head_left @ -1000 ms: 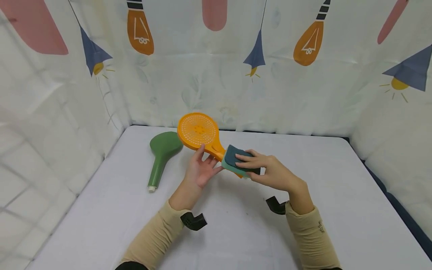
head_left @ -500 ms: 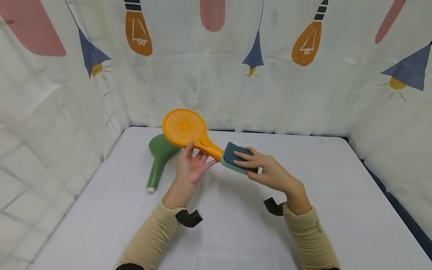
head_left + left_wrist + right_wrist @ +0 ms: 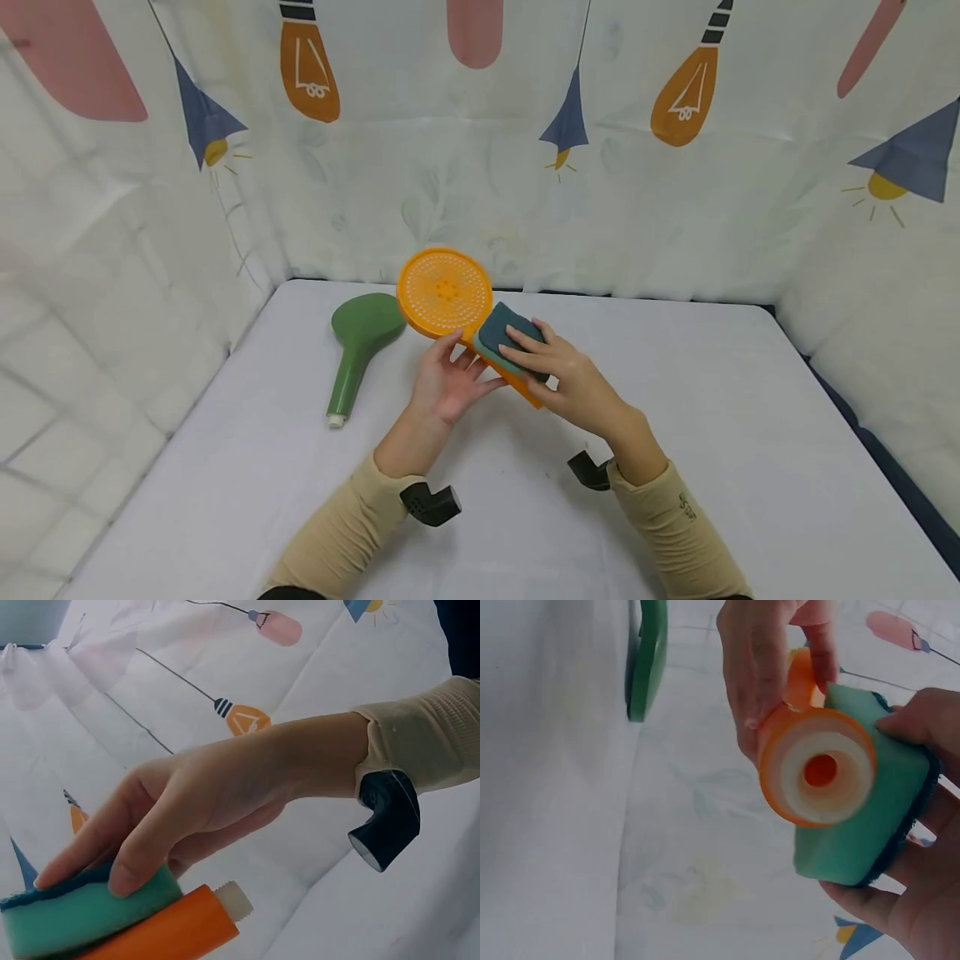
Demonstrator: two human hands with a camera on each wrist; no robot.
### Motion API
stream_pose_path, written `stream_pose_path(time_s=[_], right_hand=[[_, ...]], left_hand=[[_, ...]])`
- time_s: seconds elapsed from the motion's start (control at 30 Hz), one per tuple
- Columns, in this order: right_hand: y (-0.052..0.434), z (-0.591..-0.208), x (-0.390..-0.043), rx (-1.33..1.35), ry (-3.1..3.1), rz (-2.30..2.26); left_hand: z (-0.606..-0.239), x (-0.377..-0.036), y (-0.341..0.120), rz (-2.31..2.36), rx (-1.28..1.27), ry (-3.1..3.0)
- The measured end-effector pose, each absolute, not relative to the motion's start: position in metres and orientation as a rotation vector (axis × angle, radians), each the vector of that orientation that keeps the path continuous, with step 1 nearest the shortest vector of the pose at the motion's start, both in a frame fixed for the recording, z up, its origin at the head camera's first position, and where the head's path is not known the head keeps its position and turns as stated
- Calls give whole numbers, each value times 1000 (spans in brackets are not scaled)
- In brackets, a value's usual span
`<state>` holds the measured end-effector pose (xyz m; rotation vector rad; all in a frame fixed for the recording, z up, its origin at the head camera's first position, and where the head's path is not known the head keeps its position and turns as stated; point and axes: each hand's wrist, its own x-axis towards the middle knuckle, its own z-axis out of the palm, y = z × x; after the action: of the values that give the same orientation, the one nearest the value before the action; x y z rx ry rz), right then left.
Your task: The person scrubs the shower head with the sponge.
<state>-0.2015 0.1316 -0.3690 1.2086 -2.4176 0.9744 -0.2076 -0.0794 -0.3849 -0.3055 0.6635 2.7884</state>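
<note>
In the head view, my left hand point(image 3: 442, 385) holds an orange shower head point(image 3: 445, 292) near its neck, raised above the table, perforated face showing. My right hand point(image 3: 572, 385) grips a teal sponge point(image 3: 504, 332) with a dark scouring layer, its soft side pressed along the orange handle. From the left wrist, the sponge point(image 3: 90, 907) lies against the handle point(image 3: 169, 930), whose pale threaded end sticks out. In the right wrist view, the hollow handle end point(image 3: 817, 766) faces the camera beside the sponge point(image 3: 870, 802). Part of the handle is hidden beneath the sponge.
A green shower head point(image 3: 365, 329) lies on the white table point(image 3: 517, 533), left of my left hand, with its pale threaded end toward me. Patterned curtains point(image 3: 465, 183) stand behind the table and along its sides. A black camera mount sits at each wrist.
The orange shower head shifted left and up, then came back right. The sponge slid to the handle's lower end, then up the handle toward the round head. The green shower head stayed put.
</note>
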Motion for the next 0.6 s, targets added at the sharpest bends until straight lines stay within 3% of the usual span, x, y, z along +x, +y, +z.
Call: stream_pose_path(time_s=[0.6], right_hand=[[159,-357,-202,1342,-2419,1166]], left_hand=[[-382,-219,-99,2794,-342,1085]])
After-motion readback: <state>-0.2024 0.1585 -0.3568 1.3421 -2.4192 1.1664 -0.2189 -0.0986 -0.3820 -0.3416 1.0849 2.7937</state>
